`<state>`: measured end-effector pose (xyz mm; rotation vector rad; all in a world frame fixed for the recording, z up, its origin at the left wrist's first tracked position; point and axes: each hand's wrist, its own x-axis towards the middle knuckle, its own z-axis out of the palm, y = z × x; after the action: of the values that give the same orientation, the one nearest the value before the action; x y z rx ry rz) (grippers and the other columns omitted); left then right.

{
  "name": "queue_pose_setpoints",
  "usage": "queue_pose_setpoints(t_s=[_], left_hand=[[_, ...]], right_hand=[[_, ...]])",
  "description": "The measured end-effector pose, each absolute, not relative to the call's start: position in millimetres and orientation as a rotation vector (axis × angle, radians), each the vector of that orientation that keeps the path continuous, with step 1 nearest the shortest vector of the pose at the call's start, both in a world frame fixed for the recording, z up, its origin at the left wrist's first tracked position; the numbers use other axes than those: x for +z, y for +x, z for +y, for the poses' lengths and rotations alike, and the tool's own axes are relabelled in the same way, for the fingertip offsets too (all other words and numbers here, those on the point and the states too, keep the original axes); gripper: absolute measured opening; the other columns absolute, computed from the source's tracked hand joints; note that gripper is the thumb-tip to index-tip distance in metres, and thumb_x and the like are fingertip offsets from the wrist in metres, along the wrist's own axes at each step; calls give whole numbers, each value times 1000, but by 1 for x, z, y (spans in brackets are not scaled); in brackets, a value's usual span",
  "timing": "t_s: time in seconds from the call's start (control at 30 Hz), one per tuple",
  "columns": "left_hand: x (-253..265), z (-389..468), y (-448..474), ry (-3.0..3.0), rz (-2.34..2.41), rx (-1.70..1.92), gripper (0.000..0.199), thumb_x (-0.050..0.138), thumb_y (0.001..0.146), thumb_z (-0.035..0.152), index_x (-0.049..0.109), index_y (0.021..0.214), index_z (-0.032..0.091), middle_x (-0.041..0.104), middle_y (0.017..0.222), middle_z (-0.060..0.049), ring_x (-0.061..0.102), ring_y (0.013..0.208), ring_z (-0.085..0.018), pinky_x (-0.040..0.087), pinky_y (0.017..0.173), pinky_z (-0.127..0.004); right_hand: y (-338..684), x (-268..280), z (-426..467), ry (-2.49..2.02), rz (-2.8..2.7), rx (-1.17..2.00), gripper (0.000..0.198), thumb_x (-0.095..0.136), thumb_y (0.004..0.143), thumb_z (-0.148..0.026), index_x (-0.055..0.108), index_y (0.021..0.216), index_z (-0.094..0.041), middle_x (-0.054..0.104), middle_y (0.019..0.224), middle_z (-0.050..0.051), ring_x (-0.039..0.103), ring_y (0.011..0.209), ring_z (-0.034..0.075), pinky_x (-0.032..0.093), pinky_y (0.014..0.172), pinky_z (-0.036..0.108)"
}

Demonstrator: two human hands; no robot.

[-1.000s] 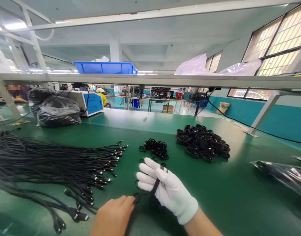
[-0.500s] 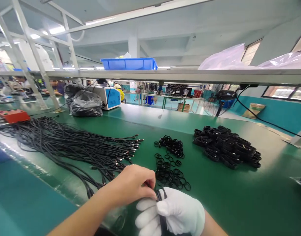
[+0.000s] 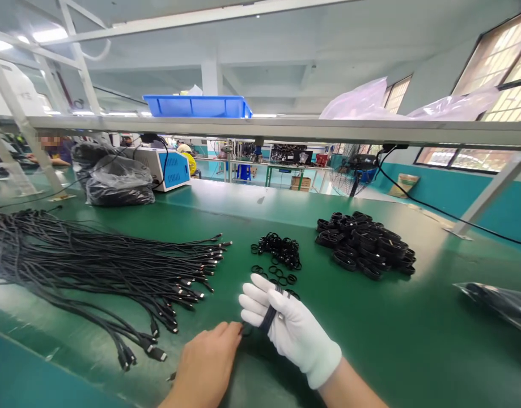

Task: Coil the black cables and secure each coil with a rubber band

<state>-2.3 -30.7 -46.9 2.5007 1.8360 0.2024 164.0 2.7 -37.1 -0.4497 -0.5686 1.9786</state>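
Note:
My gloved right hand [image 3: 289, 326] is palm up above the table, its thumb pressing a coiled black cable [image 3: 269, 318] against the palm and fingers. A small bright metal end shows by the thumb. My bare left hand [image 3: 211, 357] is low over the table to the left, fingers bent together. At its fingertips is a small black ring [image 3: 246, 328], partly hidden. Behind the gloved hand lie loose black rings [image 3: 281, 276] and a denser heap of them [image 3: 281, 249]. Many uncoiled black cables [image 3: 115, 260] spread at left, their plugs pointing right.
A pile of coiled black cables [image 3: 366, 243] lies at right, with a clear plastic bag [image 3: 498, 303] nearer the right edge. At back left are a bagged bundle [image 3: 119, 181] and a blue-and-white machine [image 3: 173, 169]. Overhead, a shelf [image 3: 286, 129] carries a blue tray [image 3: 196, 106].
My left hand has come away from the cable coil and moved down and left. The gloved right hand has risen and turned its palm up, still holding the coil. The view has swung right.

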Motion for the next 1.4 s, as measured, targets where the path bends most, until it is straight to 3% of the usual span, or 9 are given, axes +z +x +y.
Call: queue_pose_setpoints(t_s=[0.07,0.2,0.33,0.4,0.67,0.87,1.1,1.27,1.4], left_hand=[[-48,-39,10,2610,1852,132,25,41,88,12,62,92,25,68,79,-1,65,70,-19,41,58,-25],[-42,-42,19,2817,1672,149,24,46,82,3,62,79,21,66,75,-1,63,66,-20,40,60,-30],[-11,-29,5,2984,1382,185,5,62,81,19,60,76,19,67,75,-1,60,69,-20,38,62,-30],[10,-19,-5,2960,1252,146,14,70,75,29,60,74,20,66,73,1,59,69,-18,35,61,-28],[27,18,-24,2639,1003,109,15,74,70,31,63,68,21,62,66,6,56,68,-12,35,57,-19],[4,9,-32,2777,1133,888,12,56,85,15,66,87,21,63,99,-2,52,96,-18,36,88,-34],[-6,-4,-25,2834,900,714,20,47,89,17,66,81,18,63,83,-5,51,73,-17,39,68,-30],[2,1,-19,2059,935,529,7,56,82,20,56,75,17,53,64,4,47,56,-9,37,52,-20],[-19,-4,-4,1354,772,648,11,56,80,23,47,81,18,41,58,10,30,40,-3,22,37,-15]], right_hand=[[165,-40,4,-547,-577,1938,55,78,64,-33,58,112,-17,60,116,13,58,104,24,35,96,44],[160,-43,0,-689,-661,1895,55,80,62,-31,59,109,-14,64,105,13,62,94,22,40,92,41],[151,-47,-7,-650,-791,2050,37,77,66,-27,63,95,-11,65,83,6,61,77,15,44,78,32],[147,-49,-11,-510,-870,2209,30,72,71,-30,64,90,-9,64,79,7,60,74,16,45,73,32],[140,-64,-22,-413,-862,2531,47,76,63,-32,61,99,-6,65,86,14,65,78,24,48,69,38],[141,-71,-14,-481,-801,2443,35,69,68,-30,63,89,-3,66,73,12,65,65,21,50,59,34],[147,-69,-13,-407,-793,2514,38,69,66,-31,66,89,-2,70,77,14,67,67,23,54,57,34],[156,-62,-18,-265,-772,2609,41,70,65,-33,66,92,-2,71,78,15,69,70,24,54,61,33],[159,-62,-18,-151,-855,2511,38,70,64,-36,68,83,-3,69,67,14,68,62,22,53,57,30]])
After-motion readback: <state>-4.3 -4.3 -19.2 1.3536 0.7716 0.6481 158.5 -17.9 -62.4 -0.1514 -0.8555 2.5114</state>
